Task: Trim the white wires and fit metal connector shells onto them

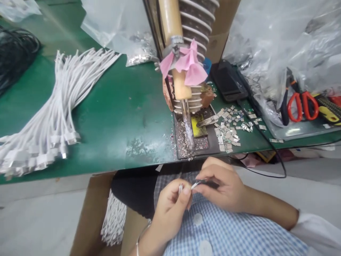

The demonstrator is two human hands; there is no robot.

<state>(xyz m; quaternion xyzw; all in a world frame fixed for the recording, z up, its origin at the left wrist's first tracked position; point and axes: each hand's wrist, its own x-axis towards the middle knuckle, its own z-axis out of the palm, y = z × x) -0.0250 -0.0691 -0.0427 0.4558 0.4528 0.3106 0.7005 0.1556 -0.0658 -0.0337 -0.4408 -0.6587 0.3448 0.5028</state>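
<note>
Both my hands are close together in front of the blue checked apron (223,231), just below the table edge. My left hand (172,209) is closed on a thin white cable (180,188), pinched between thumb and fingers. My right hand (225,186) meets it from the right, its thumb and forefinger pinched around something small and partly dark and metallic at the cable's end; I cannot make out what. Above them, a soldering iron (182,85) with a wooden handle and pink cloth points down in its coiled stand (199,21). Small metal connector pieces (230,129) lie beside it.
A bundle of white USB cables (64,96) lies on the green table (119,117), left. Black cables (16,57) are farther left. On the right are a phone (229,81), red-handled pliers (302,105) and plastic bags (279,32). A box (90,213) below holds more white cables (114,220).
</note>
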